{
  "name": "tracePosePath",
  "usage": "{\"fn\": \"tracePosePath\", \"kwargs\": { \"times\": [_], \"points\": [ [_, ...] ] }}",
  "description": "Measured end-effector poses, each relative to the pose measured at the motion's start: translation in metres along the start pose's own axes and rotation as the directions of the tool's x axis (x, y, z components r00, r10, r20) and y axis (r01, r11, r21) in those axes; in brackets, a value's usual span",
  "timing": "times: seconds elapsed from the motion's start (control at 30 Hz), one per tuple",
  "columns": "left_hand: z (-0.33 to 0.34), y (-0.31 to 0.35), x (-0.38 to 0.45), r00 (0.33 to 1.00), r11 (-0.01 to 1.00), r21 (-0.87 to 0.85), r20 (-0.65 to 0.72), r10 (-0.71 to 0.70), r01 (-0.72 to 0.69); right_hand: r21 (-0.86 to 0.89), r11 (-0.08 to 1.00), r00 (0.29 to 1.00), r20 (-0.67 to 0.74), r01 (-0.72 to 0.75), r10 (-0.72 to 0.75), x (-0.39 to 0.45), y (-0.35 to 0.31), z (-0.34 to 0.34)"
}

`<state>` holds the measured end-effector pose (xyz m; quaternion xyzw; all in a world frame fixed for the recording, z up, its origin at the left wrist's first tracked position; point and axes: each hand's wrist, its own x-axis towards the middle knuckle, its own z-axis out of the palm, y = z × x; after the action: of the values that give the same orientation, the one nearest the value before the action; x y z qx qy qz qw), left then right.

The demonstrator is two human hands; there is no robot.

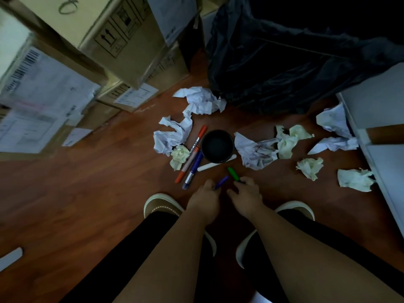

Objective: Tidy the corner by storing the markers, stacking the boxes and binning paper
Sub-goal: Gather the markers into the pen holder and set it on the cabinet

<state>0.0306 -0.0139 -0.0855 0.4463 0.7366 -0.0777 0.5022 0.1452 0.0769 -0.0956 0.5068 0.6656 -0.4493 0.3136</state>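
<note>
A black cup [217, 146] stands open on the wooden floor. To its left lie an orange marker [192, 153] and a blue marker [193, 169]; a white marker [216, 163] rests against its base. My left hand [206, 196] is shut on a purple marker [222, 182]. My right hand [246, 193] pinches a green marker [233, 173] by its near end. Crumpled white paper [202, 100] and yellowish paper balls [309, 167] lie scattered around the cup. Cardboard boxes [122, 36] are piled at the upper left.
A bin lined with a black bag [284, 62] stands behind the cup at the upper right. A white cabinet [380, 132] edges the right side. My two shoes [162, 207] flank my hands on the wooden floor [87, 193].
</note>
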Motion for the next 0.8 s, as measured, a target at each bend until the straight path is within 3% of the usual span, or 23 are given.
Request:
{"fn": "tracePosePath", "kwargs": {
  "times": [0.13,0.27,0.33,0.43,0.63,0.8],
  "points": [
    [-0.012,-0.005,-0.032,0.949,0.979,-0.164,-0.310,0.065,-0.121,0.300,0.945,0.985,-0.150,0.133,-0.090,-0.019,-0.003,-0.011],
    [-0.035,0.006,-0.055,0.827,0.861,-0.476,-0.547,-0.129,-0.181,0.529,0.827,0.971,-0.223,0.191,-0.082,-0.038,-0.019,-0.022],
    [-0.053,0.011,-0.058,0.782,0.766,-0.608,-0.574,-0.242,-0.209,0.555,0.808,0.965,-0.255,0.196,-0.059,-0.044,-0.025,-0.026],
    [-0.083,0.015,-0.050,0.782,0.684,-0.695,-0.546,-0.301,-0.222,0.656,0.739,0.968,-0.249,0.157,0.015,-0.053,-0.032,-0.036],
    [-0.111,0.025,-0.024,0.677,0.744,-0.652,-0.614,-0.405,-0.146,0.774,0.602,0.959,-0.279,0.198,0.043,-0.056,-0.025,-0.053],
    [-0.108,0.022,-0.014,0.698,0.782,-0.619,-0.592,-0.403,-0.074,0.887,0.431,0.961,-0.244,0.166,0.132,-0.050,-0.027,-0.066]
  ]
}}
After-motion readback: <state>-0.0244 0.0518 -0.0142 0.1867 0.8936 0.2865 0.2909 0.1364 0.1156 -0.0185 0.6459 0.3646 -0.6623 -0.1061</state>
